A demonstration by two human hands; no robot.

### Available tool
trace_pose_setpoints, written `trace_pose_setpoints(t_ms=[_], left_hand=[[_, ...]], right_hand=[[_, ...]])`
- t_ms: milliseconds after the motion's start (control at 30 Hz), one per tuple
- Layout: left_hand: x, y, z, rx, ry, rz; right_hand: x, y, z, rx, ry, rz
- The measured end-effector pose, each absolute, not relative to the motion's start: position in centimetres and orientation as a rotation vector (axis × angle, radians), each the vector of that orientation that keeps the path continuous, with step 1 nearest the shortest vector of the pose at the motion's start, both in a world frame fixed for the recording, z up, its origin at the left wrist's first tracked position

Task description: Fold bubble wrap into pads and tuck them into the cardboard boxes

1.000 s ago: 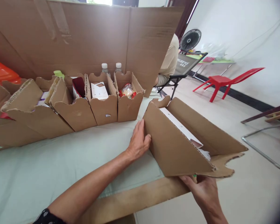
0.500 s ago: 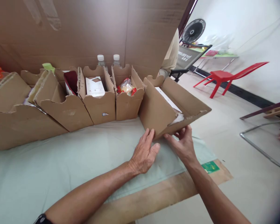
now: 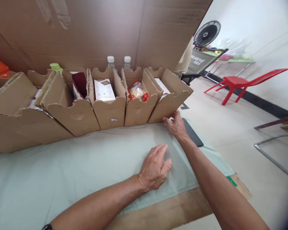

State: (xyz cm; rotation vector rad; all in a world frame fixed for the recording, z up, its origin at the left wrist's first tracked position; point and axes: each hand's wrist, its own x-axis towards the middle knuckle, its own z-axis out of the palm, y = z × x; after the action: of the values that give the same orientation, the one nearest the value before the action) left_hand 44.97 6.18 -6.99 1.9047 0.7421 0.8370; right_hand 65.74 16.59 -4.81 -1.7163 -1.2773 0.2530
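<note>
The rightmost cardboard box (image 3: 168,103) stands at the end of a row of open-topped boxes, with a white carton (image 3: 162,86) inside. My right hand (image 3: 177,124) grips its lower right corner, thumb at the front bottom edge and fingers partly hidden around the side. My left hand (image 3: 156,167) is over the pale green cloth (image 3: 86,169), holding nothing, its thumb apart from the fingers. Beside my right wrist lies a flat dark slab (image 3: 193,132). The adjoining box (image 3: 140,111) contains a red-and-clear snack packet (image 3: 138,92).
Further left, a box (image 3: 110,111) holds another white carton (image 3: 104,90). Two white-capped bottles (image 3: 110,62) stand behind the row, before a tall cardboard panel (image 3: 98,32). A red chair (image 3: 237,83) and a folding chair (image 3: 200,60) are on the floor at right.
The rightmost box has moved left and back, against its neighbour, with my right hand on it. My left hand has come off that box. The dark slab now shows.
</note>
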Motion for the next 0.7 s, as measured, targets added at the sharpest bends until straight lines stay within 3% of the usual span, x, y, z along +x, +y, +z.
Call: trace_pose_setpoints(t_ms=[167,300,500,700], left_hand=[[45.3,6.2,-7.5,1.877,0.719,0.912],[45.6,6.4,-7.9,1.865,0.747,0.949],[42.1,4.6,-6.1,1.867,0.804,1.044],[32.3,1.0,-4.2,1.797,1.056,1.252]], right_hand=[[61.6,12.5,1.1,-1.695,-1.272,-0.016],[55.3,13.3,5.8,-1.657,-1.726,0.088],[51.7,16.3,7.2,-1.914,-1.924,-0.028],[56.4,1.3,5.0,-1.630,-1.869,0.087]])
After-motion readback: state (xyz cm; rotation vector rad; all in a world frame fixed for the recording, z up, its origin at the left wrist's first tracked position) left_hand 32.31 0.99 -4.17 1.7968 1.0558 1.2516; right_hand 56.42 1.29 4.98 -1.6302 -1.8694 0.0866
